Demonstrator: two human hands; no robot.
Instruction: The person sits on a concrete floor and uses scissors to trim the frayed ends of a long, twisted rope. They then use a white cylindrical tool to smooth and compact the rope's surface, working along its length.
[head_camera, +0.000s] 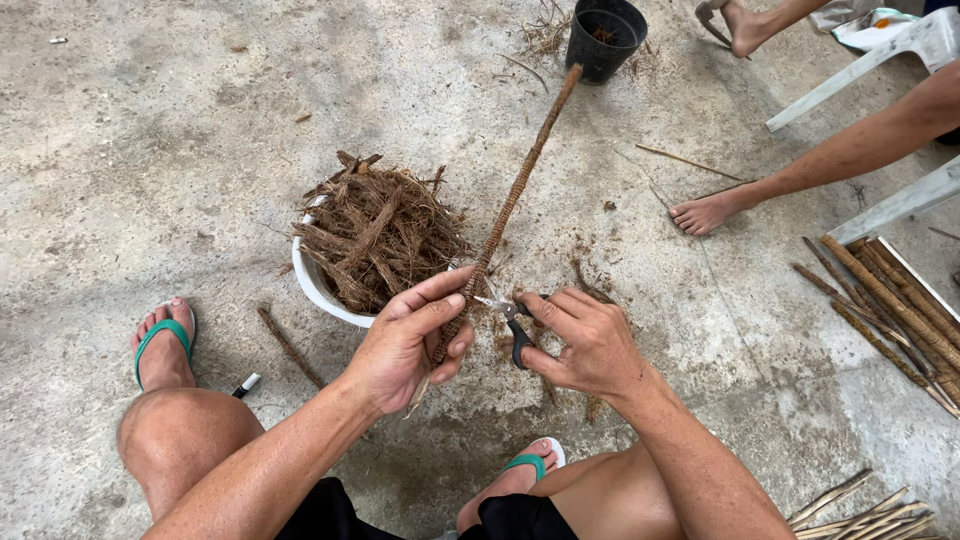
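Clamped around the lower part of a long thin stick wrapped in brown coconut fibre (505, 210), the left hand (405, 345) has its grip closed, thumb on top and fingers curled beneath, so the stick runs up and away from the person at a slant. Its far tip ends just beside a small black plastic pot (605, 38) that stands on the grey concrete floor (150, 150).

Left of the hands, a foot in a green flip-flop sandal (163, 345) rests flat on the floor, with a small black-and-white marker-like object (246, 384) lying just beside it. Behind the left hand sits a white round basin (322, 290) heaped with loose brown coconut husk fibre (378, 232); a short brown stick (290, 347) lies on the floor near its rim.

Right of the stick, the right hand (590, 345) has its grip closed on a small pair of black-handled scissors (510, 318), whose metal blades point left and touch the wrapped stick just above the left thumb. Loose fibre scraps lie on the floor below.

Further right, another person's bare foot (705, 212) rests on the floor, and a pile of finished fibre-wrapped sticks (890, 310) lies at the right edge, well apart from the hands.
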